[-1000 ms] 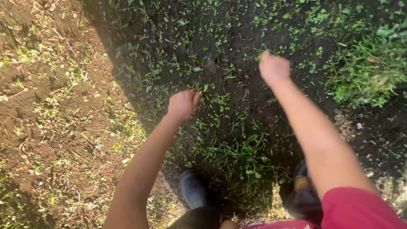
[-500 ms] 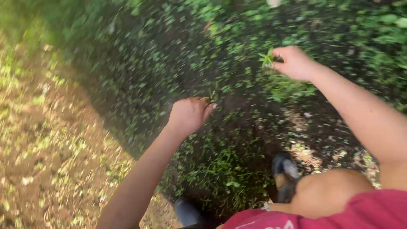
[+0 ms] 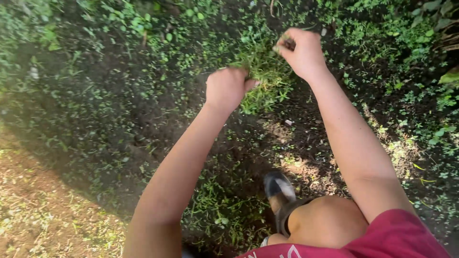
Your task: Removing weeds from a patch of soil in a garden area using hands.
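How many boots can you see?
1. A dark boot stands on the soil near the bottom middle, beside the bare knee. The other foot may be hidden under the person's body at the bottom edge.

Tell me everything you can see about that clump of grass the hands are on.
The grass clump is a dense tuft of thin, bright green blades, rooted in dark soil among smaller weeds. It sits in shade, just ahead of the person's boot. The left hand is closed against its left edge, fingers curled into the blades. The right hand pinches a few blades at its upper right. Its roots are hidden.
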